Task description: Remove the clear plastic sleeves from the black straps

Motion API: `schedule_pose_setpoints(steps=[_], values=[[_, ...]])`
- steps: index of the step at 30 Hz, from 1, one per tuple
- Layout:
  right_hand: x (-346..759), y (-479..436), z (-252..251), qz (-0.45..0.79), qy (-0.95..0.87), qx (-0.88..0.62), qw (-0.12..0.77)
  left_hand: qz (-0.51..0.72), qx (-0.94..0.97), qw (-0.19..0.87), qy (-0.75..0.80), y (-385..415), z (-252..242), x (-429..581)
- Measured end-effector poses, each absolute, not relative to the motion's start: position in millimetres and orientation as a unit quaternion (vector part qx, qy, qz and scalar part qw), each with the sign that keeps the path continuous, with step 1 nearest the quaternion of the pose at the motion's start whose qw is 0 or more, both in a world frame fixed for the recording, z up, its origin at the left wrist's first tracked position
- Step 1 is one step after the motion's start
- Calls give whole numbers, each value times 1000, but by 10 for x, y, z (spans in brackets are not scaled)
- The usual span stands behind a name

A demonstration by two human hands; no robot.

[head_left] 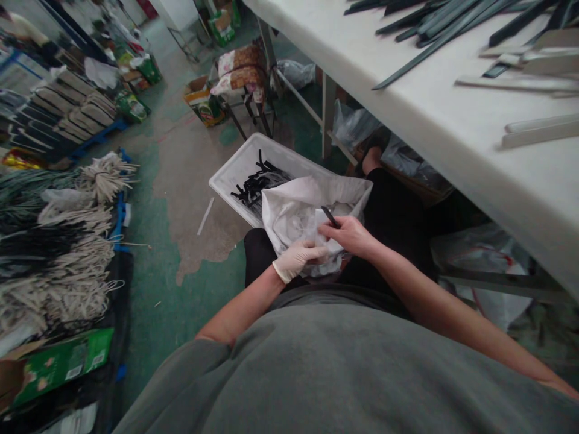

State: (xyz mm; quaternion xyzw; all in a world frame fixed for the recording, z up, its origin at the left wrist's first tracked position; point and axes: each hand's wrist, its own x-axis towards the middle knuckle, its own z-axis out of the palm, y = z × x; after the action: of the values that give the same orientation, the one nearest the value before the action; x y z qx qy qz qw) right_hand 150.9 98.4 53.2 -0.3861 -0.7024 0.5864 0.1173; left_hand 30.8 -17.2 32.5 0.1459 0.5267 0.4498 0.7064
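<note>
Grey shirt (316, 367) foremost, we have the worktop (452, 114) alongside, a white tub (237, 172) beyond the white sack (284, 211) between our knees, our left hand's (301, 259) gloved fingers bent there, gripping what we cannot tell, and our right hand's (353, 234) closed on a slim black piece (330, 216) over the sack.

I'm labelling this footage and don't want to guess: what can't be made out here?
All in the head view:
Dark object: partly hidden by the right hand; its kind is unclear.
White bag: contents blurred, partly behind the hands.
Left hand: blur obscures its fingertips' contact.
White bin: near end covered by the bag.
Dark strips: some cut off by the top edge.
</note>
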Motion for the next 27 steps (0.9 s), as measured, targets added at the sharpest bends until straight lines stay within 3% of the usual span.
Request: schedule_pose_setpoints(steps=[3, 7, 11, 27], values=[[1627, 993, 565, 625, -668, -386, 119, 549, 87, 658, 508, -131, 333, 311], [1872, 862, 645, 690, -651, -316, 21, 616, -24, 619, 487, -58, 374, 284], [1968, 645, 653, 713, -645, -266, -70, 615, -58, 630, 471, -24, 408, 291], [1835, 570, 498, 732, -630, -227, -127, 605, -26, 667, 434, -90, 217, 338]])
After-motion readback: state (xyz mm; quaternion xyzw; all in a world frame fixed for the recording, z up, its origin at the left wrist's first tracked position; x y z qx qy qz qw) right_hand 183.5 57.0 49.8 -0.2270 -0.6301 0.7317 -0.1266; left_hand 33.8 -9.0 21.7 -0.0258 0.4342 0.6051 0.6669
